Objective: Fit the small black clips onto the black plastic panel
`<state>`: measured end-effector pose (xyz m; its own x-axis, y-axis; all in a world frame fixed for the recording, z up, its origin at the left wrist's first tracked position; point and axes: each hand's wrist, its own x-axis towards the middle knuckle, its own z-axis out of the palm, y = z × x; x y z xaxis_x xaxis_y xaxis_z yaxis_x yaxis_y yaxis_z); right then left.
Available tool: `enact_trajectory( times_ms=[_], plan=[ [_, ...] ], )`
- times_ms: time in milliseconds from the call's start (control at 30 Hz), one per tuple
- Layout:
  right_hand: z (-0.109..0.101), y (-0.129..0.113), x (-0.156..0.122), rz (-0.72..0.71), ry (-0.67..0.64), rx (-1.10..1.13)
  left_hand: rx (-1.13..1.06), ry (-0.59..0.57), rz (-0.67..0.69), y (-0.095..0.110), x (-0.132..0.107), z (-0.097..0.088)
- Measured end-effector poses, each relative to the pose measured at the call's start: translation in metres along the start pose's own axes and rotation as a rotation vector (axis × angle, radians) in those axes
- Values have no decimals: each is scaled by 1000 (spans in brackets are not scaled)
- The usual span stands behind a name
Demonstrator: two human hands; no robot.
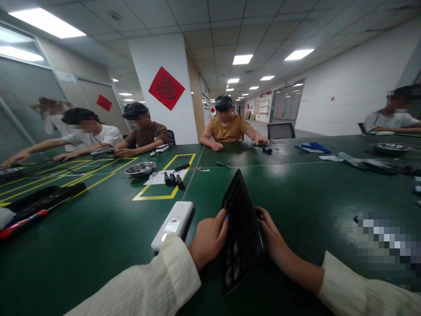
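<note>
A thin black tablet-like panel (pixel 241 232) stands tilted on edge between my two hands, above the green table (pixel 108 245). Its left face is dark with faint pale patches, and I cannot tell whether it is a tablet or a flat case. My left hand (pixel 210 237) pinches its left side, the thumb and fingers pressed together against it. On the opposite side my right hand (pixel 271 232) grips the edge, fingers partly hidden behind it. Just left of my left hand lies a white rectangular device (pixel 174 221), like a power bank, with a label on top.
Ahead on the left sit a metal bowl (pixel 140 169), black cylindrical parts (pixel 174 180) and white paper (pixel 156 177). Pliers (pixel 224 164) lie farther ahead. A black tray (pixel 49 197) and red-handled tool (pixel 26 224) are at far left. Several people sit around the table.
</note>
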<state>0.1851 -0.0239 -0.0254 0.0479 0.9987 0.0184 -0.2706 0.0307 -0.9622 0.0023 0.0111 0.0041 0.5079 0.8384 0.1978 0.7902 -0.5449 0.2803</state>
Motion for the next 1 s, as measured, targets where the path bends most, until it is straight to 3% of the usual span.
enact_trajectory(
  times_ms=[367,533,733,867,1000],
  plan=[
    [1,-3,-1,-10,14,-12,-392,-27,-66,-3,7,3],
    [1,-4,-1,8,50,-36,-293,34,-69,-3,3,4],
    [-2,0,1,1,7,13,-108,-36,11,-3,1,3],
    [0,-2,0,-15,27,-2,-242,-29,16,-1,5,1],
    [1,-5,-1,-8,51,-26,-400,-19,-109,0,6,4]
  ],
)
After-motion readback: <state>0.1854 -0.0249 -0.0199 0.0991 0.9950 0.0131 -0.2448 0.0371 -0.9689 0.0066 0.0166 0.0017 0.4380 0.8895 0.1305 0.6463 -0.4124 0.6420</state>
